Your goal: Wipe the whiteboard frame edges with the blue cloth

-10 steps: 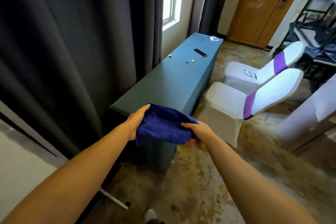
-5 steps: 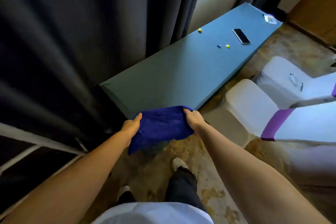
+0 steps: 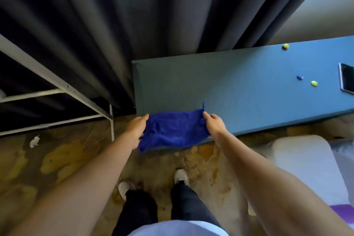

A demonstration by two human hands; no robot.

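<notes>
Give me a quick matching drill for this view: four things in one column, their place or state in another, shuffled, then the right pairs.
Things:
1. blue cloth
2. phone
3. metal frame
4. white shoes

Places or states:
A. on the floor, bottom centre
B. stretched between left hand and right hand
C. at the table's right end
D. left, before the dark curtain

Pairs: 1-B, 2-C, 3-D, 4-A

A teal-covered table (image 3: pixel 239 86) stands against dark curtains (image 3: pixel 134 15). On it lie a phone (image 3: pixel 347 78), two yellow-green beads (image 3: pixel 314 83) and a small blue piece (image 3: pixel 299 77). A white-covered chair (image 3: pixel 306 159) stands on the stained floor (image 3: pixel 63 159).
</notes>
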